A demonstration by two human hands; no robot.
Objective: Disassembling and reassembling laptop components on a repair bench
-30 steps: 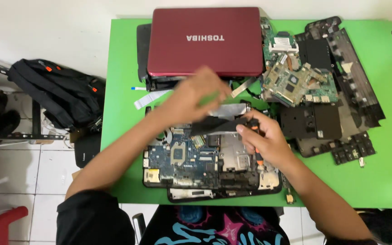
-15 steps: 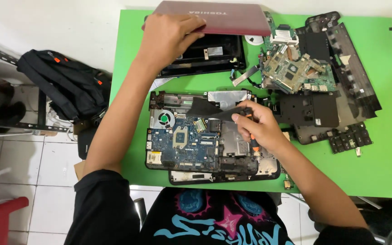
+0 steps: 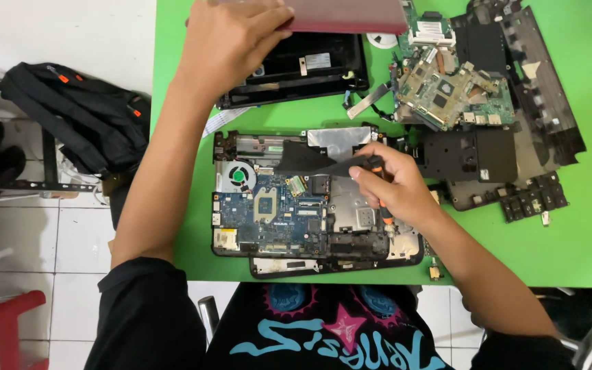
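Note:
An opened laptop base [image 3: 289,205] with a blue motherboard, a fan and metal shields lies on the green table [image 3: 570,247] in front of me. My right hand [image 3: 392,185] rests on its right side and holds a small screwdriver with an orange-and-black handle [image 3: 380,199]. My left hand [image 3: 231,34] reaches to the far edge and grips the dark red laptop lid [image 3: 347,15], lifted above a black laptop chassis [image 3: 296,68].
A bare circuit board [image 3: 447,89], black plastic covers [image 3: 508,82] and loose keyboard pieces [image 3: 532,199] lie at the right. A black backpack [image 3: 77,116] sits on the tiled floor at the left, with a red stool [image 3: 5,329] below it.
My left hand left the opened base, went to the far edge and lifted the red lid. My right hand stayed on the base with the screwdriver. The view tilted nearer.

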